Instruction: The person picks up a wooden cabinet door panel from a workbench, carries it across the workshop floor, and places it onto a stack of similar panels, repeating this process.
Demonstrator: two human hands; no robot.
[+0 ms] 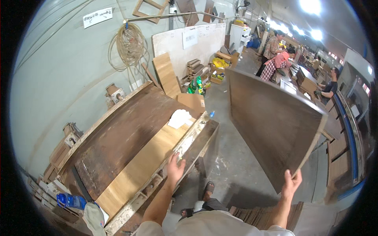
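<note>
A large dark brown wooden panel [271, 126] stands tilted in the air to my right. My right hand [290, 184] grips its near lower edge, thumb on one face. By the front rail [189, 142] of the workbench is my left hand [175, 168], fingers apart and holding nothing; whether it touches the rail I cannot tell. On the bench's stained brown top [118, 135] lies a long pale wooden board [138, 161] along the front side. A crumpled white cloth [180, 118] rests at the board's far end.
Clamps [117, 94] line the bench's wall side. A blue plastic bottle [71, 200] and a grey cap [94, 218] are at its near left end. Stacked thin boards [271, 216] stand by my right leg. Several people work at the back right, one in a checked garment [275, 65].
</note>
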